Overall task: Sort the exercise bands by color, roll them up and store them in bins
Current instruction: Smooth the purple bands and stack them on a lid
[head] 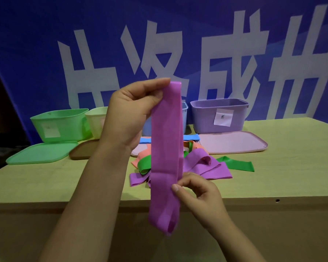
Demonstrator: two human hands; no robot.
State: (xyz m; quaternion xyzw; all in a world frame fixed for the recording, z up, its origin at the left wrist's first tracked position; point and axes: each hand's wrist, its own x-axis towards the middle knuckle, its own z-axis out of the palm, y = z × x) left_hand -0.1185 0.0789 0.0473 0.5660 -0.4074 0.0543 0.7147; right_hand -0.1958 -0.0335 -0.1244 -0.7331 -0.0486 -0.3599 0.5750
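A long purple band (pixel 166 148) hangs straight down in front of me. My left hand (pixel 129 114) pinches its top end high above the table. My right hand (pixel 199 193) pinches its right edge lower down, near the table's front edge. Behind it a loose pile lies on the table: purple bands (pixel 206 167), green bands (pixel 235 164), an orange band (pixel 142 157) and a blue band (pixel 190 137). At the back stand a green bin (pixel 62 123), a cream bin (pixel 96 120), a blue bin (pixel 184 118) partly hidden by the band, and a purple bin (pixel 219 116) with a paper label.
Lids lie flat in front of the bins: a green lid (pixel 40 153), a brown lid (pixel 83 151) and a pink-purple lid (pixel 233 142). The wooden table (pixel 282 176) ends at a front edge just below my right hand. A blue banner with white characters fills the background.
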